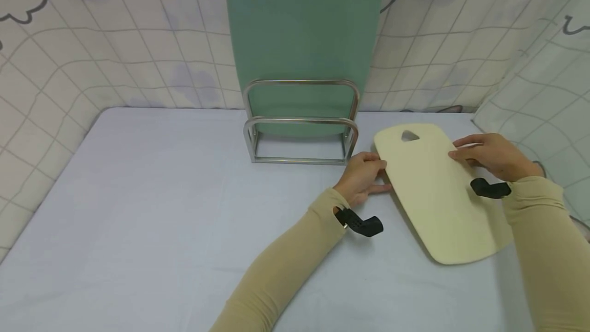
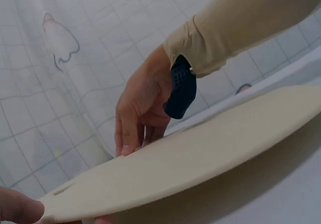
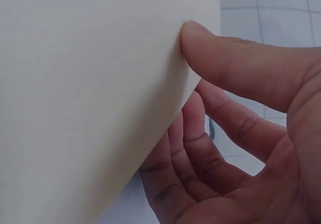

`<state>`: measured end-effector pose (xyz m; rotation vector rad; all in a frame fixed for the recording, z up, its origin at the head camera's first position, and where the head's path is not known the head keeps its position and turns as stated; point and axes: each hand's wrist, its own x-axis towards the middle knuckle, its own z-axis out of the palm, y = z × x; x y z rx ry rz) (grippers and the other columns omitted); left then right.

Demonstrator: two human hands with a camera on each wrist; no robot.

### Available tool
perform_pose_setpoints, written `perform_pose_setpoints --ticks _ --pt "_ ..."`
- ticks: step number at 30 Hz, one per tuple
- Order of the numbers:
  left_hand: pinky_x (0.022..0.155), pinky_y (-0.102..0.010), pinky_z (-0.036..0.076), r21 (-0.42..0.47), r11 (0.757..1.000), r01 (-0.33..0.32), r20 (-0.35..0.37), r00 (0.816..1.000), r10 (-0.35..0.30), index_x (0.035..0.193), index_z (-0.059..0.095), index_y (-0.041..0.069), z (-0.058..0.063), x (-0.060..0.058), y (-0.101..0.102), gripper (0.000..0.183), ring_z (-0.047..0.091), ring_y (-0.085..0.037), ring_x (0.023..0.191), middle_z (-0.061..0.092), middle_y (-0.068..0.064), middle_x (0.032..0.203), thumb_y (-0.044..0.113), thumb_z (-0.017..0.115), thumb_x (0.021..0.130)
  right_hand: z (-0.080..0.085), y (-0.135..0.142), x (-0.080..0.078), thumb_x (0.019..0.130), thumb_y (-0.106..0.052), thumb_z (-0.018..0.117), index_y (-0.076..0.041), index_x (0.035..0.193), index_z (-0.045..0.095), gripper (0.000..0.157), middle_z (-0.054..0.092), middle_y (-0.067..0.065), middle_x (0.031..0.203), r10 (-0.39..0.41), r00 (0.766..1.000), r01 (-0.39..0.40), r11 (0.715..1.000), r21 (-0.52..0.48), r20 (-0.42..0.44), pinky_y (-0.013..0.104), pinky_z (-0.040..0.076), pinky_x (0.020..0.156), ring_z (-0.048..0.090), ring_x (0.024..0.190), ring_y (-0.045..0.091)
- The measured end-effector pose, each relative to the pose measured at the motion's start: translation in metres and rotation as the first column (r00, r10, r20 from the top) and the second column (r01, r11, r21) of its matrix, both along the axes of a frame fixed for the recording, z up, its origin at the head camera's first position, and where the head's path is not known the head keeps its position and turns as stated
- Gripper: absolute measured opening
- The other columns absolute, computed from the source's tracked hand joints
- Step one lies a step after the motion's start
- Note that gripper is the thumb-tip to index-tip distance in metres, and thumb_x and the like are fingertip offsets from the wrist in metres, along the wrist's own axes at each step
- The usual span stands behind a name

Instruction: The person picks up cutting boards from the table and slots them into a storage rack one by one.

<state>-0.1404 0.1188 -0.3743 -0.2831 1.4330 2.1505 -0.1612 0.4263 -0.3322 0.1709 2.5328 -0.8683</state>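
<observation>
A cream cutting board (image 1: 433, 193) with a small cut-out near its far end is held slightly raised over the right part of the table. My left hand (image 1: 364, 175) grips its left edge near the far end, thumb on the edge and fingers partly beneath. On the opposite edge, my right hand (image 1: 498, 155) pinches the board, its thumb (image 3: 220, 58) on the upper face and the other fingers below. In the left wrist view the board (image 2: 185, 158) appears tilted, a shadow showing under its near edge.
A metal rack (image 1: 301, 122) stands at the table's back, with a green cutting board (image 1: 304, 35) upright in it. White sheet (image 1: 161, 193) covers the table. Grid-patterned cloth (image 1: 152, 40) hangs behind and at the sides.
</observation>
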Motion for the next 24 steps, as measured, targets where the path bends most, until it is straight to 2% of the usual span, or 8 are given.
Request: perform_pose_setpoints --ticks 8,14,18,24 --pt "0.087 -0.047 0.065 -0.028 0.999 0.022 -0.044 0.999 -0.024 0.109 0.059 0.01 -0.0039 0.0002 -0.0035 0.014 0.062 -0.016 0.086 0.061 -0.003 0.1 0.002 0.064 0.098 0.0027 0.0 -0.0007 0.101 -0.05 0.063 0.003 0.155 0.037 0.08 0.067 -0.013 0.111 0.034 0.999 -0.033 0.999 -0.026 0.019 0.016 0.053 0.081 0.059 0.095 -0.005" --pt "0.076 -0.042 0.066 -0.08 0.997 -0.016 -0.088 0.996 0.009 0.107 0.061 0.01 -0.003 0.0043 -0.0012 0.015 0.063 -0.015 0.077 0.06 -0.002 0.093 0.001 0.067 0.096 0.0026 0.0031 0.0015 0.102 -0.048 0.062 0.002 0.156 0.036 0.078 0.066 -0.01 0.118 0.04 0.999 -0.039 0.999 -0.038 0.012 0.015 0.054 0.083 0.06 0.096 -0.009" --pt "0.067 -0.036 0.065 -0.113 0.993 -0.032 -0.123 0.992 0.018 0.104 0.061 0.009 -0.0033 0.0065 -0.0002 0.019 0.063 -0.014 0.073 0.06 -0.001 0.09 -0.002 0.071 0.092 0.0012 0.0048 0.0037 0.103 -0.045 0.061 0.001 0.156 0.035 0.075 0.065 -0.013 0.119 0.041 0.999 -0.04 0.997 -0.061 0.019 0.013 0.054 0.084 0.06 0.097 -0.012" --pt "0.063 -0.031 0.064 -0.137 0.99 -0.037 -0.139 0.99 0.018 0.103 0.061 0.009 -0.0037 0.0067 -0.0013 0.021 0.064 -0.013 0.072 0.061 -0.001 0.089 -0.003 0.073 0.09 0.0003 0.0033 0.007 0.103 -0.044 0.061 0.001 0.155 0.035 0.074 0.064 -0.017 0.115 0.041 0.999 -0.041 0.996 -0.082 0.005 0.013 0.054 0.084 0.061 0.097 -0.011"
